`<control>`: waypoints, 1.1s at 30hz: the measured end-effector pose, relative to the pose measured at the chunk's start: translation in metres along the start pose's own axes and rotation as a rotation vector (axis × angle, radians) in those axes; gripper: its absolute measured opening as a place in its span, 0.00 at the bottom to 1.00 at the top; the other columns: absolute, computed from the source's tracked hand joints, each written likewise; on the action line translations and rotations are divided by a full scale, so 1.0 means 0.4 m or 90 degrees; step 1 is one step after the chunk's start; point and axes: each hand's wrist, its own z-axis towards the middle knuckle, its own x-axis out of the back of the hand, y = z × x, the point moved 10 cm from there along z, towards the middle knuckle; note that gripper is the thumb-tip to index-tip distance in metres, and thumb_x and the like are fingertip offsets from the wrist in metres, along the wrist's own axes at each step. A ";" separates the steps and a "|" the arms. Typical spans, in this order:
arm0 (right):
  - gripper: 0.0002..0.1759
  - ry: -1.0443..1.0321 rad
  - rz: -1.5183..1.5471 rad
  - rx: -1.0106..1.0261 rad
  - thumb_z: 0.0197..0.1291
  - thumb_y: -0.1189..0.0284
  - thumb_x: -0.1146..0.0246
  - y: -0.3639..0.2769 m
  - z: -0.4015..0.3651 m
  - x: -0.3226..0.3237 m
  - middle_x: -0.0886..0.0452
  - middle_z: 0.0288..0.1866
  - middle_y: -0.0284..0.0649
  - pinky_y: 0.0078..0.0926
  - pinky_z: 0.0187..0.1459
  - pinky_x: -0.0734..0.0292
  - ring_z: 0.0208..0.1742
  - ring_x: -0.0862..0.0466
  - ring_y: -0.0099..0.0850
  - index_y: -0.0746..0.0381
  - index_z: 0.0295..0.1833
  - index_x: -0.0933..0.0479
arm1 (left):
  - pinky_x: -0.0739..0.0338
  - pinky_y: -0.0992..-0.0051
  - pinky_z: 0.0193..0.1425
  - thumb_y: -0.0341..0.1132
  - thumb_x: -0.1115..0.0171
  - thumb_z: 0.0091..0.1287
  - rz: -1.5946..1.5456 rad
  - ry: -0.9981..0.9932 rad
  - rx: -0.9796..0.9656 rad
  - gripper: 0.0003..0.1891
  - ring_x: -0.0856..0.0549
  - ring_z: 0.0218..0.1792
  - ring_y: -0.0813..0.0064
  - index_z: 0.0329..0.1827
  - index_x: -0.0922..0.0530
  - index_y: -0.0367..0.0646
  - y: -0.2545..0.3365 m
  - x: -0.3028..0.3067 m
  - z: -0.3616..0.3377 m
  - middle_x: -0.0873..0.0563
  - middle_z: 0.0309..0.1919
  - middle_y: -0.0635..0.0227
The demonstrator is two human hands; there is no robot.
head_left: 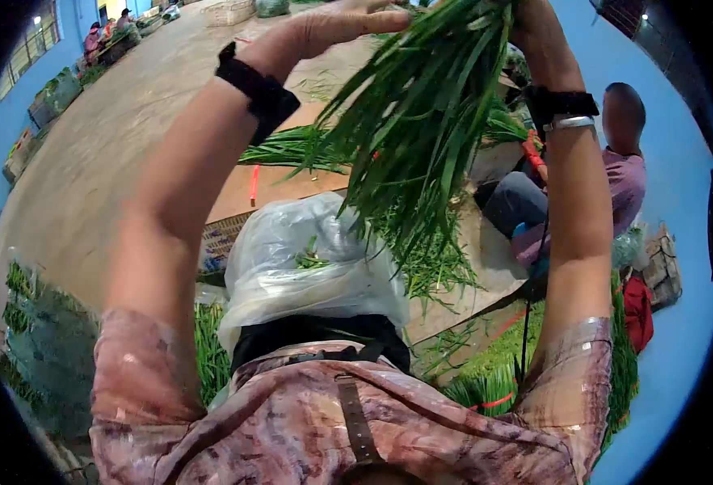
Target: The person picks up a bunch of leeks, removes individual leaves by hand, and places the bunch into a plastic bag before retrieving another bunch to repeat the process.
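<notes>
A large bunch of long, flat green leaves, which look like garlic chives (433, 121), hangs tips down in front of me at the top of the view. My right hand (530, 23) grips it at its upper end; the fingers are partly hidden by the leaves and the frame edge. My left hand (360, 19) is raised on the other side, fingers stretched toward the bunch, holding nothing that shows. More cut leaves (304, 149) lie on a brown board (243, 187) below. Clear plastic sheeting (292, 242) covers my lap, with a few leaf scraps (312, 257) on it.
Loose leaves (429, 259) litter the floor by my lap. A person in a pink top (627, 182) sits close on the right. Bundled greens (485, 390) with red ties lie at lower right, and bagged greens (49, 347) stand at left. Other people (106, 39) sit far back.
</notes>
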 end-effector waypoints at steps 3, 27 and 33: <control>0.11 0.034 -0.069 0.241 0.59 0.69 0.39 -0.080 0.001 -0.161 0.20 0.29 0.38 0.22 0.32 0.22 0.28 0.19 0.26 0.68 0.38 0.22 | 0.36 0.70 0.65 0.60 0.44 0.60 -0.043 -0.006 0.038 0.40 0.31 0.64 0.61 0.68 0.39 0.40 -0.042 -0.069 -0.034 0.30 0.63 0.55; 0.08 0.068 0.688 -0.235 0.53 0.70 0.37 0.826 -0.195 -0.280 0.22 0.34 0.39 0.31 0.46 0.23 0.43 0.20 0.34 0.63 0.33 0.27 | 0.25 0.65 0.57 0.61 0.33 0.48 -1.551 -0.037 0.446 0.52 0.31 0.63 0.50 0.72 0.47 0.47 0.139 -0.443 -0.666 0.38 0.67 0.49; 0.10 0.044 0.704 -0.260 0.54 0.69 0.38 0.891 -0.208 -0.293 0.19 0.38 0.44 0.27 0.40 0.19 0.37 0.17 0.32 0.66 0.35 0.25 | 0.23 0.63 0.55 0.54 0.28 0.48 -1.547 -0.096 0.546 0.51 0.27 0.59 0.53 0.72 0.47 0.46 0.170 -0.550 -0.643 0.38 0.67 0.49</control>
